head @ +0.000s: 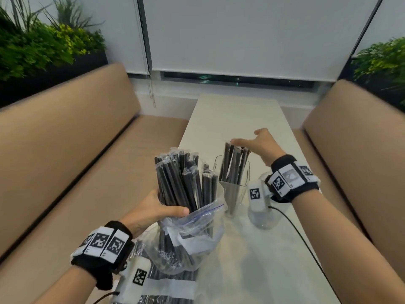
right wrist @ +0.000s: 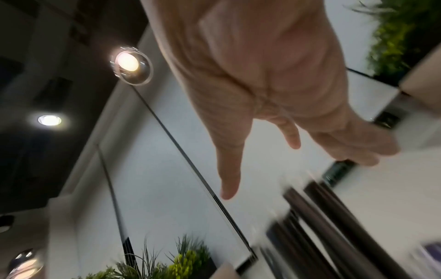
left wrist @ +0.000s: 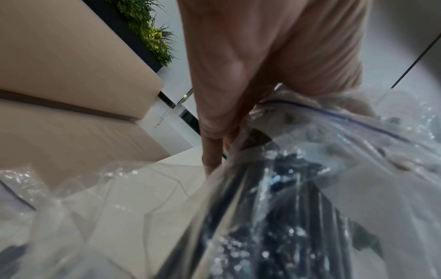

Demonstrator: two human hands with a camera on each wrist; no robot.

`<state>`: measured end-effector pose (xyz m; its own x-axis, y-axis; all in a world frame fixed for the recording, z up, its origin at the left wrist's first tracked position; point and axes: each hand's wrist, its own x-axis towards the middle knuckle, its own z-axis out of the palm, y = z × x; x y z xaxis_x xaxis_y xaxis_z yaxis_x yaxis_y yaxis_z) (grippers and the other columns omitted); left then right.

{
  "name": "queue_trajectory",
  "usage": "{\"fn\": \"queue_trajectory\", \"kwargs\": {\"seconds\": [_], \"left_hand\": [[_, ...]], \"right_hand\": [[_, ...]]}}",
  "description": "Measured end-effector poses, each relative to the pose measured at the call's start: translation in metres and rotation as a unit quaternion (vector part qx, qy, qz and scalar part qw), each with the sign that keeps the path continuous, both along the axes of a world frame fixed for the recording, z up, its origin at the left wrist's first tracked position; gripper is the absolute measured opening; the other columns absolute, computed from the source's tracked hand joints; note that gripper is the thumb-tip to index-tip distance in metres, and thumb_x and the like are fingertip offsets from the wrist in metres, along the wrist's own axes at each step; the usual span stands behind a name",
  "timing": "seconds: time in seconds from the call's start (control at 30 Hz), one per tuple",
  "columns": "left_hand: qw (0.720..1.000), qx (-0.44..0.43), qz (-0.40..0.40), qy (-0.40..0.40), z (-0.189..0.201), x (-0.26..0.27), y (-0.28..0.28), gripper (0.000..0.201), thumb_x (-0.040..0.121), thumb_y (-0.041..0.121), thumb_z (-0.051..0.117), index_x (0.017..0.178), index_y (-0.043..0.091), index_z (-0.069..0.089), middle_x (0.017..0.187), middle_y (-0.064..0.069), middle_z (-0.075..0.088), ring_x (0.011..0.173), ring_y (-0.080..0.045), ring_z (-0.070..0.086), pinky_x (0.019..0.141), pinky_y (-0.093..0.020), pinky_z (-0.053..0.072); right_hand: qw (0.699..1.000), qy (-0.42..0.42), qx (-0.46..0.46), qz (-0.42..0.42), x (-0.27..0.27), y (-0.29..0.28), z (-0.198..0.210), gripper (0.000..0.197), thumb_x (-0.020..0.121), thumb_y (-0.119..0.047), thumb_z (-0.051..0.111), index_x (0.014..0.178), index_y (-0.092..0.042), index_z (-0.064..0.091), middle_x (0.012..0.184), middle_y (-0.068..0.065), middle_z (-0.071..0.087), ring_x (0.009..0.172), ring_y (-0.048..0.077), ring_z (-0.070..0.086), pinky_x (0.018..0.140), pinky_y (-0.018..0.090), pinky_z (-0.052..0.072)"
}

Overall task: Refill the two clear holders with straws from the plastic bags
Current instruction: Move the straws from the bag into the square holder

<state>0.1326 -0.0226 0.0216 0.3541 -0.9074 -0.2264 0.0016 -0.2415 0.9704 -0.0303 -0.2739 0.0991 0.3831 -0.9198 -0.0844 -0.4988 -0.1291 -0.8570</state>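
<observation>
While left hand (head: 153, 210) grips bagged straws (head: 182, 178) upright, right hand (head: 262, 142), fingers straight, on straw tops in holder (head: 232, 187); second holder (head: 260, 207) half hidden by wrist.

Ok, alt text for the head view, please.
The left hand grips a plastic bag of black straws; the open right hand rests flat on straws standing in a clear holder on a white table.

A narrow white table (head: 238, 115) runs between two tan padded benches (head: 65, 154) toward a window with white roller blinds (head: 241, 36). Green planters (head: 32, 49) sit behind. Round ceiling lights (right wrist: 127, 61) glow.
</observation>
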Motion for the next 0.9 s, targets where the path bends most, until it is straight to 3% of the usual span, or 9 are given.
{"fn": "queue_trajectory", "kwargs": {"seconds": [0.07,0.17,0.27,0.33,0.4,0.47,0.6,0.77,0.9], "left_hand": [[1.0,-0.002,-0.006,-0.007,0.003,-0.003,-0.002,0.093,0.035,0.034,0.099,0.116,0.025,0.055,0.104,0.008,0.076,0.098,-0.007,0.072,0.086,-0.024,0.055],[1.0,-0.016,-0.014,-0.007,0.009,-0.011,-0.005,0.071,0.05,0.022,0.093,0.113,0.023,0.059,0.104,0.006,0.077,0.097,-0.01,0.073,0.078,-0.02,0.057],[1.0,-0.029,0.0,-0.01,0.009,-0.018,-0.009,0.064,0.062,0.009,0.088,0.118,0.02,0.059,0.107,0.003,0.076,0.099,-0.012,0.072,0.085,-0.023,0.058],[0.999,-0.041,0.01,-0.005,0.005,-0.025,-0.012,0.075,0.061,0.011,0.089,0.127,0.017,0.055,0.114,-0.002,0.074,0.104,-0.013,0.071,0.087,-0.025,0.057],[0.999,-0.053,0.011,0.004,0.001,-0.036,-0.014,0.073,0.062,0.008,0.088,0.127,0.018,0.056,0.115,-0.002,0.074,0.106,-0.015,0.07,0.088,-0.028,0.056],[0.998,-0.059,0.011,0.002,-0.004,-0.05,-0.015,0.064,0.065,0.002,0.086,0.119,0.023,0.06,0.111,0.002,0.075,0.106,-0.015,0.07,0.091,-0.032,0.055],[0.998,-0.057,0.013,0.016,-0.013,-0.068,-0.016,0.061,0.061,0.003,0.089,0.112,0.025,0.062,0.107,0.001,0.076,0.105,-0.017,0.071,0.091,-0.034,0.055],[0.997,-0.054,0.028,0.049,-0.018,-0.076,-0.017,0.081,0.045,0.023,0.091,0.119,0.014,0.059,0.11,-0.007,0.075,0.105,-0.023,0.071,0.092,-0.039,0.055],[0.998,-0.051,0.009,0.043,-0.017,-0.079,-0.019,0.086,0.045,0.025,0.091,0.123,0.013,0.057,0.114,-0.007,0.074,0.106,-0.022,0.07,0.096,-0.04,0.053]], "right_hand": [[0.996,0.006,-0.087,-0.015,-0.016,0.008,0.028,0.083,0.08,-0.034,0.079,0.143,-0.006,0.033,0.145,0.016,0.043,0.132,0.03,0.043,0.097,0.034,0.04],[0.974,-0.107,-0.199,-0.016,-0.038,0.041,0.06,0.05,0.084,-0.032,0.073,0.127,-0.016,0.052,0.129,0.009,0.059,0.115,0.021,0.059,0.093,0.031,0.049],[0.95,-0.285,-0.109,0.066,-0.052,0.092,0.05,0.037,0.081,-0.029,0.075,0.112,-0.02,0.06,0.107,0.005,0.07,0.099,0.022,0.07,0.085,0.035,0.057],[0.966,-0.227,-0.019,0.126,-0.056,0.125,0.021,0.064,0.071,-0.047,0.08,0.124,-0.024,0.053,0.114,-0.005,0.065,0.101,0.013,0.067,0.08,0.029,0.054],[0.981,-0.127,0.016,0.145,-0.055,0.143,-0.013,0.082,0.064,-0.058,0.078,0.134,-0.032,0.044,0.122,-0.014,0.056,0.113,0.007,0.06,0.089,0.028,0.05],[0.98,-0.134,0.005,0.147,-0.054,0.145,-0.037,0.072,0.071,-0.048,0.081,0.133,-0.031,0.049,0.123,-0.016,0.061,0.116,0.006,0.06,0.098,0.03,0.049],[0.976,-0.17,-0.053,0.122,-0.062,0.139,-0.051,0.028,0.081,-0.031,0.078,0.107,-0.024,0.071,0.108,-0.004,0.073,0.103,0.007,0.067,0.09,0.033,0.054],[0.973,-0.21,-0.034,0.094,-0.081,0.129,-0.029,0.031,0.084,-0.031,0.075,0.104,-0.007,0.071,0.103,0.011,0.075,0.102,0.025,0.069,0.094,0.05,0.053],[0.968,-0.233,-0.043,0.08,-0.082,0.125,-0.003,0.02,0.086,-0.018,0.073,0.102,-0.007,0.073,0.099,0.007,0.077,0.096,0.019,0.072,0.094,0.044,0.055]]}}
